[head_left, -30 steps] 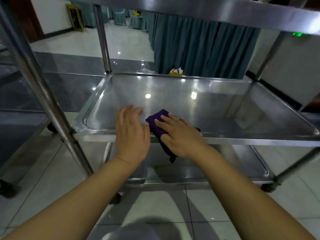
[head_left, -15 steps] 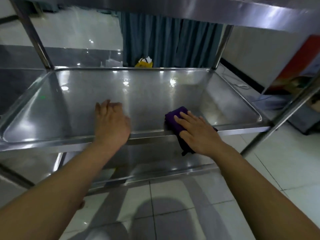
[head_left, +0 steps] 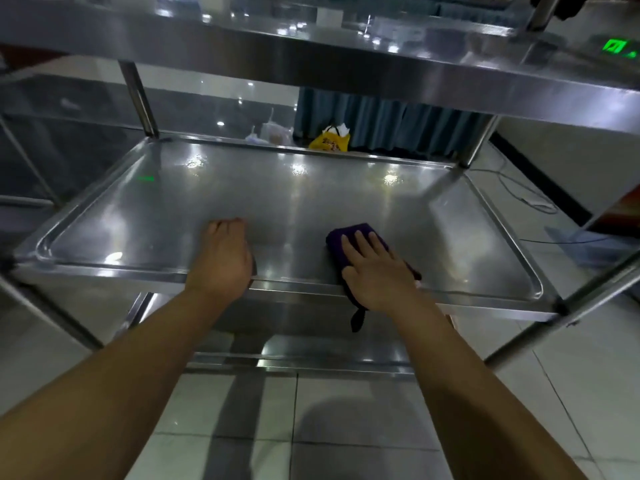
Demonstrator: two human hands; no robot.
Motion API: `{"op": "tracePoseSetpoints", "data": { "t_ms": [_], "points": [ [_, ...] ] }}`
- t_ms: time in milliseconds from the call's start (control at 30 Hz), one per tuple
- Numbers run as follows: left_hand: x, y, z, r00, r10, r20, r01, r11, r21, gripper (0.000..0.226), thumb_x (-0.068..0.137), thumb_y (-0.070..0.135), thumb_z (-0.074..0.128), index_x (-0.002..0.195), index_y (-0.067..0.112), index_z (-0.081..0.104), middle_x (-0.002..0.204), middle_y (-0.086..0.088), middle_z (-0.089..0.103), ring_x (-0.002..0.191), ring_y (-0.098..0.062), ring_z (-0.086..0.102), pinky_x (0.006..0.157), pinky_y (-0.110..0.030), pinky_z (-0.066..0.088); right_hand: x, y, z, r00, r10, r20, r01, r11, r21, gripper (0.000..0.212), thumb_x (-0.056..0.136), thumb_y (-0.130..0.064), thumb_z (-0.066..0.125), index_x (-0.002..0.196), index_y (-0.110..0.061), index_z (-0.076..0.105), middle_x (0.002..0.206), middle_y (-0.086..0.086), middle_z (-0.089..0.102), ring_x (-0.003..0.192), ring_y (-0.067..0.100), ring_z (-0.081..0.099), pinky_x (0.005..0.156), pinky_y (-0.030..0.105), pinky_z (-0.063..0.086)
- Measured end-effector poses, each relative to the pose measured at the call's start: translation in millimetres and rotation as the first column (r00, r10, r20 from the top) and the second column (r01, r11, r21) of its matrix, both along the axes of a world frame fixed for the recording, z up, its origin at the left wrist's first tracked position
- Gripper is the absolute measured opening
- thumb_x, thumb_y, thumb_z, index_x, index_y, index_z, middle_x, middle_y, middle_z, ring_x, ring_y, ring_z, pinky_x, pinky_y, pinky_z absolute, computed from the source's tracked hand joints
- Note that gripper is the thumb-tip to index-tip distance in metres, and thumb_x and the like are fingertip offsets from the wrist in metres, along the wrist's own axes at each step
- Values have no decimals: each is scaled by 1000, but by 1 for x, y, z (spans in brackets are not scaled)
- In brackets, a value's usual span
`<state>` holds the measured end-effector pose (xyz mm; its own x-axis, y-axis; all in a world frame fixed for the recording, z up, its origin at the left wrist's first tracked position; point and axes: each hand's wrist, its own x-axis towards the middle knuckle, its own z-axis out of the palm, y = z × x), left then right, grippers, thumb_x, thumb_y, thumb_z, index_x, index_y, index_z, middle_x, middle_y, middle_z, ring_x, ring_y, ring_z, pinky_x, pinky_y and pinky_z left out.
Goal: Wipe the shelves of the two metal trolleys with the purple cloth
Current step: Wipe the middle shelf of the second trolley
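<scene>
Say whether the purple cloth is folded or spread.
Folded: the cloth is a small wad under the right hand, one end hanging off the shelf.

Purple cloth (head_left: 348,237): mostly covered by right hand (head_left: 375,271); only the far edge and a tail hanging below the front rim show.
Left hand (head_left: 221,258): fingertips bent out of sight beyond the knuckles; whether the thumb hooks the rim of the middle shelf (head_left: 311,195) cannot be told.
Forearms (head_left: 121,393): both cut off by the lower edge.
Top shelf (head_left: 311,53): cut off at top and both sides.
Bottom shelf (head_left: 311,351): largely hidden behind middle shelf and arms.
Yellow bag (head_left: 329,142): base hidden behind far rim; print too small to read.
Pale items (head_left: 273,131) beside it: blurred, unidentifiable.
Green lit sign (head_left: 614,46): blurred, unreadable.
</scene>
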<state>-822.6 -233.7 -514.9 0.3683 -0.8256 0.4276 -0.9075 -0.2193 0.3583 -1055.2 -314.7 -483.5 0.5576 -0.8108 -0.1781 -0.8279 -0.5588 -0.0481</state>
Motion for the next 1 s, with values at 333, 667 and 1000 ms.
{"op": "tracePoseSetpoints", "data": {
  "t_ms": [333, 667, 1000],
  "points": [
    [7, 1, -1, 999, -38, 13, 37, 999, 26, 34, 87, 3, 44, 119, -7, 52, 114, -27, 56, 105, -40, 47, 94, -48, 41, 107, -10, 0, 978, 158, 137, -169, 983, 77, 57, 102, -37, 22, 154, -29, 0, 161, -2, -8, 147, 17, -10, 118, 43, -5],
    [10, -7, 3, 973, -124, 193, 78, 969, 233, 64, 83, 53, 23, 115, 15, 63, 115, -13, 63, 105, -37, 54, 90, -46, 42, -29, -57, 0, 983, -149, 107, 146, 989, 37, 57, 101, -36, 22, 153, -29, 2, 161, -2, -6, 148, 16, -8, 120, 40, 2],
    [3, 0, 5, 953, -222, 207, 175, 959, 222, 62, 77, 60, 33, 112, 20, 66, 111, -6, 65, 109, -33, 54, 88, -41, 37, -113, -79, -2, 924, -382, 1, 382, 924, -29, 55, 100, -32, 24, 153, -20, 17, 162, 4, -4, 148, 24, -9, 118, 51, 6]
  ]
}}
